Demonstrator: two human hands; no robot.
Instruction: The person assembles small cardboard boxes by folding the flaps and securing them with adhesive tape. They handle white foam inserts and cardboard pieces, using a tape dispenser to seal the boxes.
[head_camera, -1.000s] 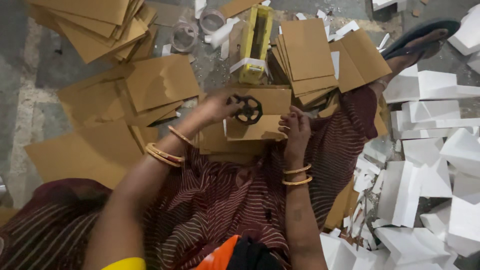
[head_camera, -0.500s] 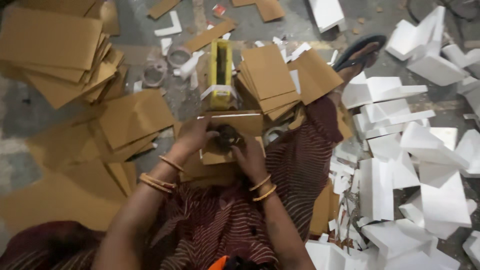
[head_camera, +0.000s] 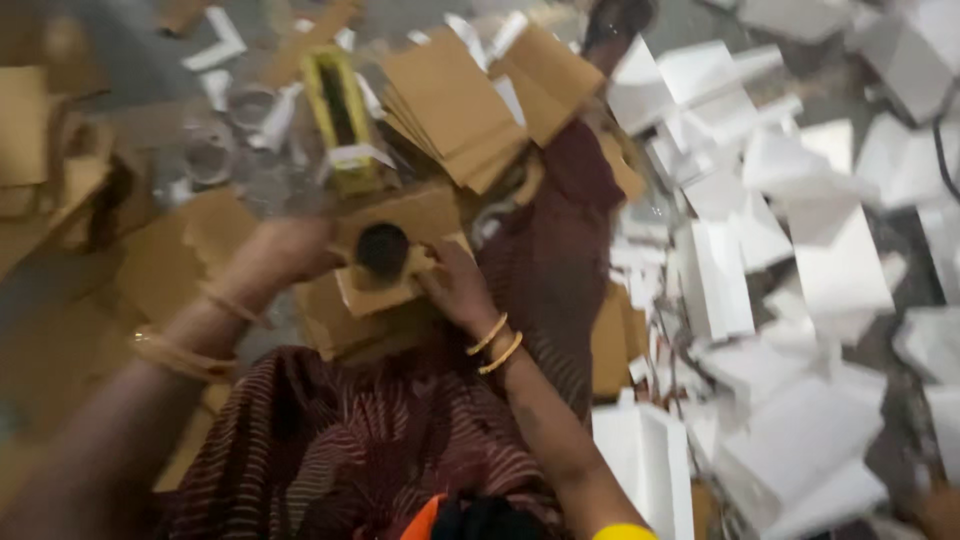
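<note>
The picture is blurred by motion. A small brown cardboard piece (head_camera: 380, 285) lies over my lap with a black round part (head_camera: 383, 250) resting on it. My left hand (head_camera: 285, 250) touches the cardboard's left side by the black part. On the right edge of the cardboard sits my right hand (head_camera: 455, 285), fingers pressed to it. Both wrists carry gold bangles. Whether either hand grips or only presses is unclear.
A stack of brown cardboard sheets (head_camera: 455, 100) and a yellow open box (head_camera: 340, 110) lie ahead on the floor. More brown sheets (head_camera: 165, 265) spread to the left. Many white folded boxes (head_camera: 800, 270) are heaped on the right. Tape rolls (head_camera: 210, 155) lie at upper left.
My right hand came in from the cardboard's right side to meet the left at the black part. The view swung right, bringing more white boxes into sight.
</note>
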